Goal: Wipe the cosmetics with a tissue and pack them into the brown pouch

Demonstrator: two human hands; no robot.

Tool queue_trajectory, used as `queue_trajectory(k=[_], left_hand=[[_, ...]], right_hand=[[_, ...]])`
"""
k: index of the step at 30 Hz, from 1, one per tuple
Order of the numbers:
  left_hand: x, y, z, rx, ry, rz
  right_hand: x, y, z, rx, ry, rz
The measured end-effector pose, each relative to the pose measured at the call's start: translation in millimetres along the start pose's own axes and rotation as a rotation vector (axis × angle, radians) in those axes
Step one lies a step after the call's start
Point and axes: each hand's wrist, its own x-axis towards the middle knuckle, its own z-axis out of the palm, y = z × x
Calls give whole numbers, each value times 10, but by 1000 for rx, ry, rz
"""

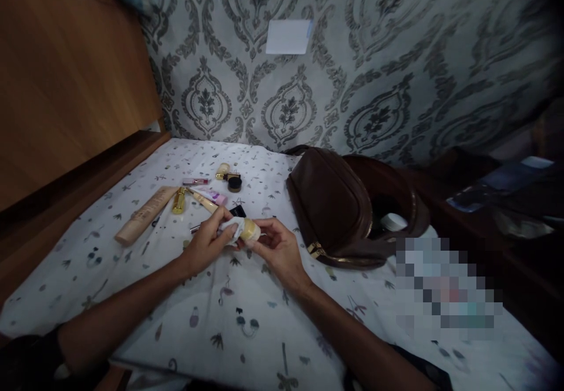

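Note:
Both hands meet over the middle of a printed white sheet [247, 344]. My left hand [207, 241] is closed on a crumpled white wipe [230, 226], pressed against a small jar. That yellowish jar [251, 231] is tilted on its side between the hands, with the fingers of my right hand [282, 251] around its other end. Just beyond the hands lie a black item [238, 211], a purple-and-white tube [215, 196], a slim beige tube [205, 201] and a gold lipstick-like tube [178, 201]. Fingers hide part of the jar and wipe.
On the right stands an unzipped brown bag [326, 197] with a white item [393, 222] inside. A large beige tube [143, 218] lies at left. Farther back are a black round pot [234, 184] and a lip gloss tube [195, 182]. Wooden furniture [74, 86] borders the left.

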Motion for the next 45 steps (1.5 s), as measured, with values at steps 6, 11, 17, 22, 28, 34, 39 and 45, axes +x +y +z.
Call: queue_trajectory(k=[6, 11, 17, 22, 28, 34, 39, 45], left_hand=[[-31, 72, -30, 384, 71, 151], [-54, 88, -27, 464, 93, 231], [-84, 59, 19, 474, 86, 271], [-85, 77, 43, 420, 52, 224], [-81, 65, 23, 360, 5, 183], [-75, 99, 9, 312, -17, 152], [-85, 128, 82, 317, 62, 111], [-103, 201, 230, 272, -70, 106]], right_hand=[[-9, 2, -3, 35, -16, 3], [-4, 31, -19, 57, -108, 41], [-1, 69, 18, 286, -44, 124], [-12, -18, 60, 396, 22, 193], [-4, -63, 14, 405, -78, 253], [-28, -13, -4, 233, -224, 183], [-32, -13, 45, 193, -83, 79], [-28, -149, -62, 4, 110, -108]])
